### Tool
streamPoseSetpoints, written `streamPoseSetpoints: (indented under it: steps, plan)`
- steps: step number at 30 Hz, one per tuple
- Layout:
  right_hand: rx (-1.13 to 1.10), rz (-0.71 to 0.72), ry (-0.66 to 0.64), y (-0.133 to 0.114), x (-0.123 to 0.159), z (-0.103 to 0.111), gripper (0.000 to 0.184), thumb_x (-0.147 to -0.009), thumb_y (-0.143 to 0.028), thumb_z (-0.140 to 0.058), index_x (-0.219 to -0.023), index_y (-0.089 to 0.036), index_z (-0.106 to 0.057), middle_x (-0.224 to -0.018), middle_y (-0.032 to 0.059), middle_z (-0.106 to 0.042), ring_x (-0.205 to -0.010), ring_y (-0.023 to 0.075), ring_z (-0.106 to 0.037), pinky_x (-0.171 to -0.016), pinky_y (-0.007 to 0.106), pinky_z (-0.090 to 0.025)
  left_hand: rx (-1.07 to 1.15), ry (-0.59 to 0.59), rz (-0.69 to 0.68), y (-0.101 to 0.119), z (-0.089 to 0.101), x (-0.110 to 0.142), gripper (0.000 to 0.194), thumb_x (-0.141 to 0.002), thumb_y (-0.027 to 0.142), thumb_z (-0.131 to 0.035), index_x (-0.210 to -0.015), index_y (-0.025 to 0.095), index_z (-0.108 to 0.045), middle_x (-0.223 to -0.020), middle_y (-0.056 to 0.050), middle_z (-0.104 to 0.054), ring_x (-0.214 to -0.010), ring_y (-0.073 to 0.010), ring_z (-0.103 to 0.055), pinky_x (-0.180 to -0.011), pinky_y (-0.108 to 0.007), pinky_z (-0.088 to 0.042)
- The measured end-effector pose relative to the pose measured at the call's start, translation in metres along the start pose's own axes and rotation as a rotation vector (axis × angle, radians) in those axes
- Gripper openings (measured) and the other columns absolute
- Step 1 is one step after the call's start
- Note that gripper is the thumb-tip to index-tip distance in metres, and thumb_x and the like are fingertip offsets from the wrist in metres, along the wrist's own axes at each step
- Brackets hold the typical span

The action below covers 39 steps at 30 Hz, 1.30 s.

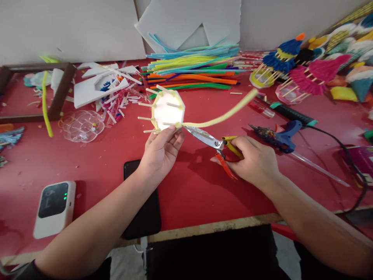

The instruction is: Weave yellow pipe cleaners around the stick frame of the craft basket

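Bright craft colours across a glossy red tabletop (204,202).
A white octagonal panel (169,111) has pale yellow edging and cream sticks; a fuzzy yellow stem (230,113) matches the edging. Silver-bladed metal scissors (204,137) have one yellow handle and one red. Fuzzy craft stems (192,70) form stripes of light blue, yellow-green, orange and green. One pointed fuzzy top (316,76) is hot pink; another (287,52) combines blue, yellow and an orange tip.

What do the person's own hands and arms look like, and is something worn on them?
The left hand and right hand are bare, with no gloves, rings or watch visible. A black sleeve shows at the lower left; none shows on the right.
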State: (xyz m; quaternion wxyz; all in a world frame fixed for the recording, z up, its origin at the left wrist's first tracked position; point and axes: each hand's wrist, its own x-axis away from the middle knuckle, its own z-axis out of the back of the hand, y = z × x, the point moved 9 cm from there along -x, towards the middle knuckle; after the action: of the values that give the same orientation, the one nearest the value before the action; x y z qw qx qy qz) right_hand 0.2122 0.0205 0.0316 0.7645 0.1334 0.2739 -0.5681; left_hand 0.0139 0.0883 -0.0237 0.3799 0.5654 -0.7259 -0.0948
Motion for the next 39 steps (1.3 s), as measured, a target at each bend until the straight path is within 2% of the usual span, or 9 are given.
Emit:
streamPoseSetpoints:
  steps: [7,11,17,22,30,39]
  plan:
    - [0.03,-0.058,-0.036,0.005,0.002,-0.004,0.051,-0.091,-0.069,-0.059,-0.08,-0.019,-0.065,-0.075,0.0082,-0.07,-0.065,0.0188,-0.064,-0.053,0.028,-0.037,-0.018,-0.028,0.02,-0.004,0.0,-0.001,0.017,-0.089,0.003,-0.064,-0.077,0.011,-0.071,-0.075,-0.002,-0.074,-0.069,-0.0081,-0.072,-0.07,-0.016,-0.058]
    - [0.023,-0.032,-0.015,0.003,0.002,-0.003,0.051,-0.088,-0.069,-0.063,-0.08,-0.019,-0.066,-0.075,0.0079,-0.07,-0.066,0.0191,-0.065,-0.053,0.027,-0.037,-0.029,-0.027,0.028,-0.005,0.0,-0.001,0.015,-0.089,0.003,-0.064,-0.079,0.012,-0.071,-0.075,-0.002,-0.074,-0.07,-0.0081,-0.072,-0.071,-0.017,-0.058]
    - [0.009,-0.018,-0.023,0.002,0.003,-0.004,0.046,-0.093,-0.062,-0.061,-0.08,-0.018,-0.066,-0.077,0.0073,-0.072,-0.068,0.0182,-0.067,-0.054,0.027,-0.038,-0.038,-0.029,0.028,-0.005,0.0,0.001,0.015,-0.088,0.003,-0.065,-0.077,0.012,-0.07,-0.074,-0.001,-0.073,-0.07,-0.0078,-0.072,-0.071,-0.017,-0.058]
    - [-0.101,-0.012,-0.068,0.0,0.002,-0.005,0.044,-0.096,-0.059,-0.059,-0.082,-0.019,-0.068,-0.076,0.0072,-0.071,-0.068,0.0184,-0.067,-0.057,0.028,-0.043,-0.035,-0.041,0.011,-0.003,-0.002,0.001,0.016,-0.089,0.003,-0.063,-0.078,0.011,-0.07,-0.074,-0.002,-0.074,-0.07,-0.0081,-0.071,-0.069,-0.017,-0.059]
    - [-0.185,-0.04,-0.183,-0.002,0.001,-0.01,0.047,-0.096,-0.06,-0.057,-0.074,-0.02,-0.064,-0.067,0.0043,-0.065,-0.058,0.016,-0.061,-0.054,0.028,-0.041,-0.057,-0.052,-0.013,-0.002,-0.003,0.0,0.016,-0.087,0.001,-0.064,-0.076,0.012,-0.07,-0.073,-0.002,-0.074,-0.069,-0.0086,-0.072,-0.07,-0.018,-0.06]
    - [-0.237,-0.039,-0.175,-0.003,-0.002,-0.004,0.048,-0.097,-0.059,-0.058,-0.069,-0.021,-0.063,-0.063,0.0026,-0.064,-0.053,0.0138,-0.059,-0.053,0.026,-0.043,-0.075,-0.022,-0.026,0.0,0.001,-0.001,0.014,-0.086,0.002,-0.066,-0.076,0.012,-0.068,-0.07,-0.001,-0.072,-0.065,-0.0074,-0.069,-0.067,-0.017,-0.058]
